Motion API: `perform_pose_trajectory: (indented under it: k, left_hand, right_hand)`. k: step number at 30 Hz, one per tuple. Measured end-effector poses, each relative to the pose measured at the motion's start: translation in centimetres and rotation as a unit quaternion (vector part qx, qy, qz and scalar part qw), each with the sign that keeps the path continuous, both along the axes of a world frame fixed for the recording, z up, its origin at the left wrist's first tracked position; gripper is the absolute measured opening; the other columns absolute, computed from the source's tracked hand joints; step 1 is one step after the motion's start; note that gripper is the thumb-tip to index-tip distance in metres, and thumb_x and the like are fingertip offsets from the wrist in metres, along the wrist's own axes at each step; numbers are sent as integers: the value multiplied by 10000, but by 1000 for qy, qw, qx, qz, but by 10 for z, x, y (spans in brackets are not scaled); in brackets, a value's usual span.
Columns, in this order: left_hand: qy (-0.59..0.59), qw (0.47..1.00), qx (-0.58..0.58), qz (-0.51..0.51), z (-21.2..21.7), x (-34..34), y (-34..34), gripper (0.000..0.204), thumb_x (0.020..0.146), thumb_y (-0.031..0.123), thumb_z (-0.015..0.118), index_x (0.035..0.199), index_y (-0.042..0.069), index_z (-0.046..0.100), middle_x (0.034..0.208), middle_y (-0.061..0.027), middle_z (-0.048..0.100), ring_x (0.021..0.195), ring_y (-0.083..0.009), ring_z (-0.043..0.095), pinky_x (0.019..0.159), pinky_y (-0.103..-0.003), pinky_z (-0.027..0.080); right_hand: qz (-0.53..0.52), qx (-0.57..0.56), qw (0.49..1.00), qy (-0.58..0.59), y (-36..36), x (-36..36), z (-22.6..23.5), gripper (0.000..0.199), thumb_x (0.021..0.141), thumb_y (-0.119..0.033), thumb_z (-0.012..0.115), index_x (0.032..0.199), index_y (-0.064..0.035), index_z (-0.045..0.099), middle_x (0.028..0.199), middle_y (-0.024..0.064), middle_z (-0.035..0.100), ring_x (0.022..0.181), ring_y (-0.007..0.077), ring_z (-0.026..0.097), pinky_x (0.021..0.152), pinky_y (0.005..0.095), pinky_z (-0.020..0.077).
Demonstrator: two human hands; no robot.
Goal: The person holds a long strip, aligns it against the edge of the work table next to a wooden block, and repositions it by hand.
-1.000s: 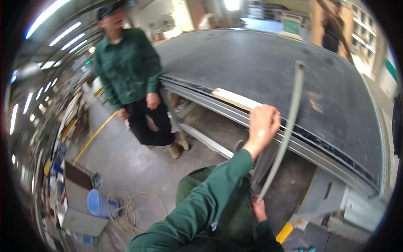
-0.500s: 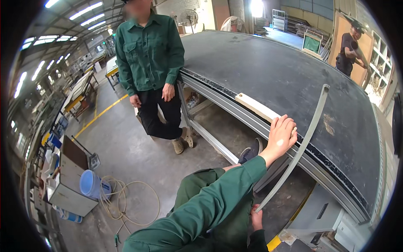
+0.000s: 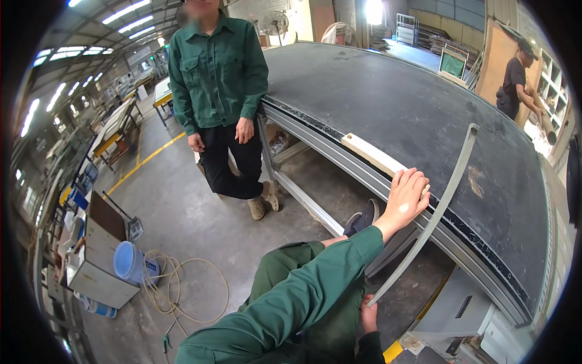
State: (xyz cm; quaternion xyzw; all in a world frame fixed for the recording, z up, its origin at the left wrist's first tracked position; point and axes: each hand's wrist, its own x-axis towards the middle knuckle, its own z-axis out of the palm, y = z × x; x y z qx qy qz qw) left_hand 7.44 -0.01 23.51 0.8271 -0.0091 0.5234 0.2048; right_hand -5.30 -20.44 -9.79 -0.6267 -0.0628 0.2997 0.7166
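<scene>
My left hand (image 3: pixel 405 199), in a green sleeve, is closed over the near end of a pale wooden bar (image 3: pixel 370 150). The bar lies along the front edge of a large black-topped table (image 3: pixel 388 91). Lower down, below the table edge, my right hand (image 3: pixel 368 315) grips the bottom end of a long, narrow grey strip (image 3: pixel 438 217). From there the strip slants up across the table's edge, and its far end, with a small rounded tip, is over the black top. It passes just right of my left hand.
A person in a green shirt (image 3: pixel 215 73) stands at the table's left corner. Another person (image 3: pixel 515 85) is at the far right. On the floor at left are a blue bucket (image 3: pixel 127 262) and a coiled hose (image 3: pixel 188 316). A grey machine housing (image 3: pixel 464 303) sits beneath the table's right side.
The person at the far right has turned and lowered their arms toward a roll-shaped object. My hands, the wooden bar and the grey strip have hardly moved.
</scene>
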Motion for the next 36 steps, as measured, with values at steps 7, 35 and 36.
perform_pose_trajectory:
  k: [7, 35, 36]
  left_hand:
    - [0, 1000, 2, -11, 2, -3, -1, 274, 762, 146, 593, 1010, 52, 522, 1036, -103, 529, 1108, -304, 454, 978, -441, 289]
    - [26, 996, -78, -32, 13, -1, 3, 144, 730, 146, 568, 831, 46, 542, 842, -80, 559, 982, -262, 489, 904, -395, 298]
    - [26, 996, -77, -32, 13, -1, 2, 144, 730, 147, 572, 830, 47, 541, 842, -79, 559, 980, -262, 489, 904, -397, 299]
  right_hand:
    - [2, 10, 1000, -1, 0, 0, 2, 196, 737, 40, 573, 909, -40, 522, 675, -24, 467, 606, 95, 489, 570, 248, 436]
    - [-9, 3, 1000, 9, 2, -3, 0, 217, 733, 26, 607, 914, -65, 529, 696, -36, 461, 608, 80, 476, 563, 241, 437]
    - [-9, 11, 1000, 7, 2, -2, -2, 209, 733, 23, 610, 907, -64, 534, 694, -35, 463, 610, 80, 477, 561, 243, 435]
